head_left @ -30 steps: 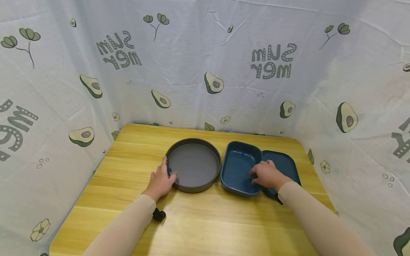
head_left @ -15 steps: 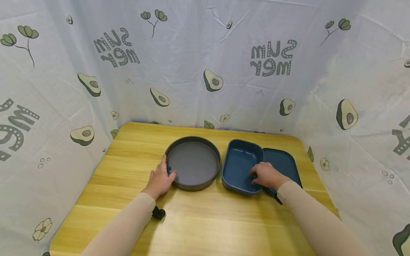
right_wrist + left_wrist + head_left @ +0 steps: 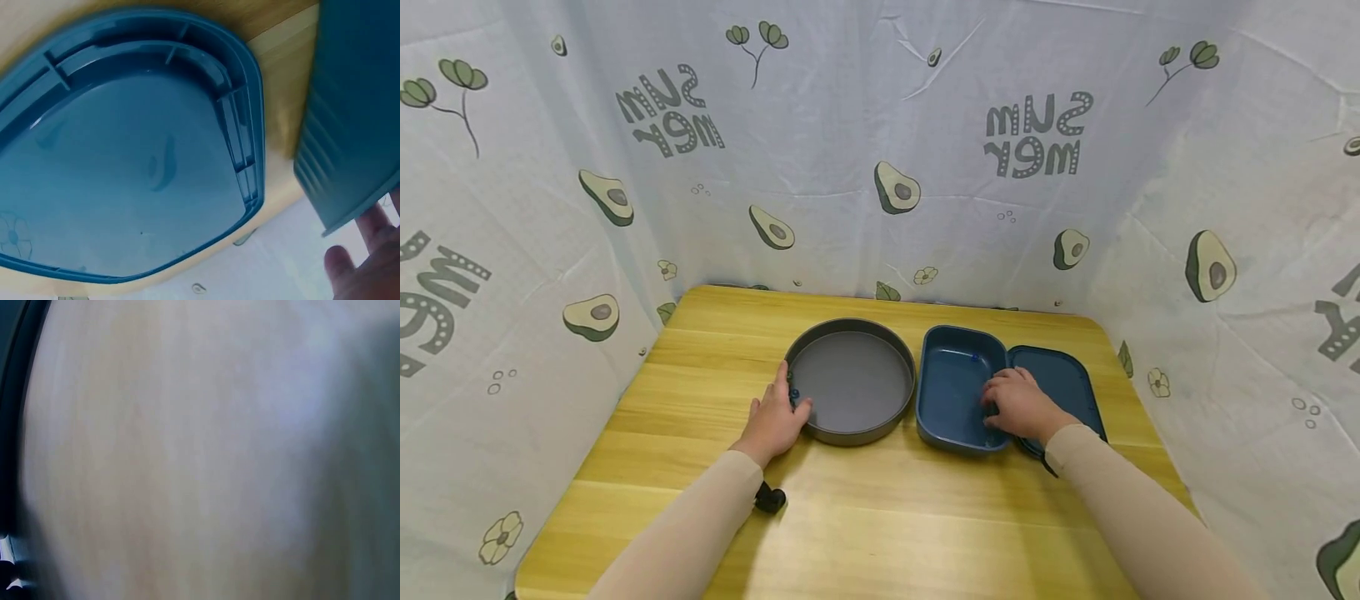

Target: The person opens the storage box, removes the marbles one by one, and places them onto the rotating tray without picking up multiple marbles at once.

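A round dark grey pan (image 3: 853,379) lies mid-table. My left hand (image 3: 773,425) rests at its left rim, index finger straight and thumb spread over the edge. A few small dark-blue balls (image 3: 794,393) show inside the pan beside those fingers. To its right stands a deep blue rectangular box (image 3: 953,404). My right hand (image 3: 1018,406) reaches over the box's right wall, fingers bent inside, their tips partly hidden. A small blue ball (image 3: 975,357) sits near the box's far end. In the right wrist view, thumb and finger (image 3: 339,261) stand apart by the box's rim.
A blue lid (image 3: 1056,379) with a raised rim lies right of the box, partly under my right forearm. The wooden table (image 3: 880,533) is enclosed by a printed white curtain (image 3: 820,167). Its surface fills most of the left wrist view. A black strap (image 3: 770,500) hangs at my left wrist.
The blue box has shifted slightly left, closer to the pan. The ball in it has moved right relative to the box. My right fingers have shifted slightly; my left hand stays at the pan.
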### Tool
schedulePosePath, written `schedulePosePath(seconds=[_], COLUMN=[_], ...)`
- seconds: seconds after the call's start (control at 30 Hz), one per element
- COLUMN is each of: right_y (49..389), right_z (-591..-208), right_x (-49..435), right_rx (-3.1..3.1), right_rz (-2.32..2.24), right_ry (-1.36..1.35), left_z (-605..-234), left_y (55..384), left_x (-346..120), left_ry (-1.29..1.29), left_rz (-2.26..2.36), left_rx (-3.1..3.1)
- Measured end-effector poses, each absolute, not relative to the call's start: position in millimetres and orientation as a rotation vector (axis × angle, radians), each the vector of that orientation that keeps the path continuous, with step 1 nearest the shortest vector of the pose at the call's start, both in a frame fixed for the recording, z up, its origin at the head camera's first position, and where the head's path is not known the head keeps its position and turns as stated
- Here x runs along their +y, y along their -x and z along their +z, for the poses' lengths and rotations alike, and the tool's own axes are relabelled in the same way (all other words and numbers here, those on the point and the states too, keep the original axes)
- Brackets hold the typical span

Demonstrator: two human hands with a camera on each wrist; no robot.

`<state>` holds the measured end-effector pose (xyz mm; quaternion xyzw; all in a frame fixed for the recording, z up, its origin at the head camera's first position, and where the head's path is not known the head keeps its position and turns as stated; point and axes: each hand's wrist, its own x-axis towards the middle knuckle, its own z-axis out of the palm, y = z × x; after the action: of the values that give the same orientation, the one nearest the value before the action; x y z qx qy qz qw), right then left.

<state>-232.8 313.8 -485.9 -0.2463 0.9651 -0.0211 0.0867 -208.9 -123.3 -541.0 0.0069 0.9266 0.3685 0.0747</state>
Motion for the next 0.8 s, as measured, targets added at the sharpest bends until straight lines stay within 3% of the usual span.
schedulePosePath(seconds=[0.8], right_y=[230.9], right_z=[-486.8], right_x=[311.8], right_rx=[2.718], right_rz=[-0.035], right_ry=[0.615], left_z=[-548.4], left_y=[211.3], left_x=[-123.7], left_ry=[-0.025], left_rz=[1.100], left_rx=[2.794])
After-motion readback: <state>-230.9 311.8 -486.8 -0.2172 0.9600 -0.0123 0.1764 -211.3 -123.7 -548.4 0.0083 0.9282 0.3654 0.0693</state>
